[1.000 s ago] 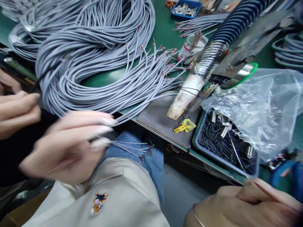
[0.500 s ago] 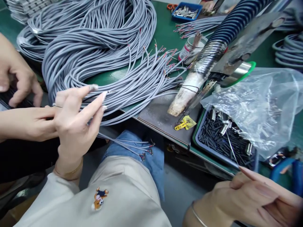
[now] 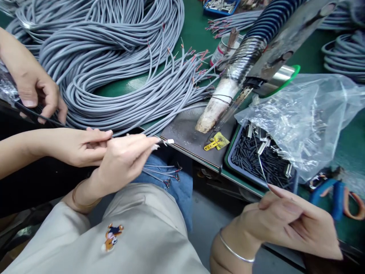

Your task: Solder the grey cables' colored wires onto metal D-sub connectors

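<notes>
My left hand (image 3: pixel 123 159), with a thin bracelet on the wrist, is pinched on a grey cable end (image 3: pixel 168 141) at the bench edge. Thin stripped wires with small terminals (image 3: pixel 168 176) hang below it over my lap. My right hand (image 3: pixel 288 224), wearing a silver bangle, is closed at lower right, with finger and thumb pinched on a thin wire (image 3: pixel 261 165) that rises over the tray of black tubing pieces (image 3: pixel 265 163). A big coil of grey cables (image 3: pixel 108 64) lies on the green bench (image 3: pixel 196 34).
Another person's two hands (image 3: pixel 34 89) (image 3: pixel 81 146) work at the left, touching cables beside mine. A ribbed black hose with a worn nozzle (image 3: pixel 216 110) hangs over a dark metal plate (image 3: pixel 185 131). A clear plastic bag (image 3: pixel 302 121) partly covers the tray. Blue-handled pliers (image 3: pixel 333 190) lie at the right.
My left hand has dropped from the coil to the bench edge and pinched a cable end. My right hand has shifted slightly up and left. The other person's hands have moved.
</notes>
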A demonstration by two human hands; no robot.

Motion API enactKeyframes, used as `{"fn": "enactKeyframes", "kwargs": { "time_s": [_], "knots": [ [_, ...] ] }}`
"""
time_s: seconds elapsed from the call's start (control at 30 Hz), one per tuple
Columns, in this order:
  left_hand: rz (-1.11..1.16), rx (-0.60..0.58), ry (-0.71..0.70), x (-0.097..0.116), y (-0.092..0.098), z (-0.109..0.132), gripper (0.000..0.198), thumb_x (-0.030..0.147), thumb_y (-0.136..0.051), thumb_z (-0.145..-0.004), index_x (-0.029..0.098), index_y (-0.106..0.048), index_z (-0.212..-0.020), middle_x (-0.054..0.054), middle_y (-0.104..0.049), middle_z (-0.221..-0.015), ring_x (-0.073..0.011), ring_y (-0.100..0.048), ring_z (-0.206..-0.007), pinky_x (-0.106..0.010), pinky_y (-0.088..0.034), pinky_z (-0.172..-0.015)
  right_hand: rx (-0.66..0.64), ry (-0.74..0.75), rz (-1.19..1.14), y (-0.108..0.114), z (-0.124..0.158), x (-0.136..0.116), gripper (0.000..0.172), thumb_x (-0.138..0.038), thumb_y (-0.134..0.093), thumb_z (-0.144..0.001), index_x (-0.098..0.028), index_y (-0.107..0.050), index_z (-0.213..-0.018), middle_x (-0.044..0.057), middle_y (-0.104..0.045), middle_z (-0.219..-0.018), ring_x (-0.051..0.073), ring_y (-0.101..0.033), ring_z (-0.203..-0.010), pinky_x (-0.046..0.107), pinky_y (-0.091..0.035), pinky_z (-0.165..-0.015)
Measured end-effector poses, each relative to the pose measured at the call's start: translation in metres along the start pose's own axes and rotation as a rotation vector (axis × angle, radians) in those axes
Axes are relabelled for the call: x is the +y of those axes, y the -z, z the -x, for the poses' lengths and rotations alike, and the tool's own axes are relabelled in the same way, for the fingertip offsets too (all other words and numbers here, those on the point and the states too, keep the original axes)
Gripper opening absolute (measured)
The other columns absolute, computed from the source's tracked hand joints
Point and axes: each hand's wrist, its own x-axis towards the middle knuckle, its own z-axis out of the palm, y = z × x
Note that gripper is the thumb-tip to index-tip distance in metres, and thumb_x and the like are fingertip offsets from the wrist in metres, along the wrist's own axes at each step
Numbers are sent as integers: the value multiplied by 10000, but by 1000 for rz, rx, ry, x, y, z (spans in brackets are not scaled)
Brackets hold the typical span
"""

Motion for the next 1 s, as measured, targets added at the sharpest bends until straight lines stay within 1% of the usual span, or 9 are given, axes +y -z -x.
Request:
{"fn": "enactKeyframes", "kwargs": {
  "time_s": [0.1,0.23,0.33,0.47,0.57,0.67,0.83,0.9,1.0],
  "knots": [
    [275,-85,-12,18,-5,-1,202,111,-602,-948,182,-755,-1060,-1,-783,-811,-103,-681,-637,-212,-522,-637,168,133,-36,4,7,-4,202,-425,-731,-870,-254,-834,-838,-11,-547,-473,142,-461,-378,310,-307,-406],
    [643,-274,69,31,-27,-6,167,135,-614,-938,143,-774,-984,-31,-791,-791,-100,-671,-610,-195,-507,-577,-157,150,-39,12,9,-16,149,-276,-697,-906,-260,-824,-981,-17,-643,-592,119,-537,-451,275,-367,-445],
    [887,-454,273,37,-54,-8,191,201,-618,-934,100,-762,-861,-22,-698,-609,-81,-570,-507,-185,-422,-484,-388,100,-36,12,8,-27,185,-281,-673,-931,-268,-797,-1068,-21,-641,-622,115,-549,-490,258,-348,-447],
    [1102,-597,458,40,-87,-9,214,246,-634,-909,94,-717,-784,-28,-670,-597,-82,-557,-523,-181,-448,-521,-593,16,12,7,7,-32,87,-240,-688,-931,-234,-773,-948,-18,-686,-706,85,-503,-504,241,-372,-478],
    [1130,-583,480,39,-100,-10,191,242,-653,-880,98,-708,-766,-22,-656,-599,-85,-547,-532,-186,-453,-526,-655,-52,41,3,6,-29,174,-247,-653,-957,-205,-714,-800,-13,-680,-698,90,-523,-530,241,-407,-519],
    [1057,-481,404,37,-105,-10,136,199,-658,-858,105,-743,-809,-29,-683,-668,-91,-558,-576,-197,-462,-554,-708,-125,45,1,5,-24,231,-293,-630,-974,-197,-677,-769,-18,-648,-668,98,-533,-548,238,-400,-526],
    [690,-214,-23,34,-109,-6,160,118,-610,-894,119,-770,-880,-4,-642,-651,-85,-490,-568,-216,-420,-577,-783,-205,-1,-6,3,-17,316,-302,-580,-996,-191,-600,-701,-50,-548,-607,79,-457,-520,228,-360,-528],
    [612,-150,-123,33,-109,-5,180,92,-587,-902,114,-761,-866,-2,-635,-638,-84,-481,-558,-221,-420,-582,-786,-197,1,-9,3,-17,327,-299,-579,-1000,-191,-585,-691,-52,-545,-612,74,-452,-527,228,-365,-547],
    [674,-187,-23,32,-111,-5,168,93,-598,-887,101,-763,-856,-11,-668,-652,-74,-474,-530,-210,-397,-529,-771,-173,30,-13,4,-17,338,-305,-595,-993,-191,-583,-675,-51,-537,-605,75,-444,-527,235,-362,-550]
  ]
}}
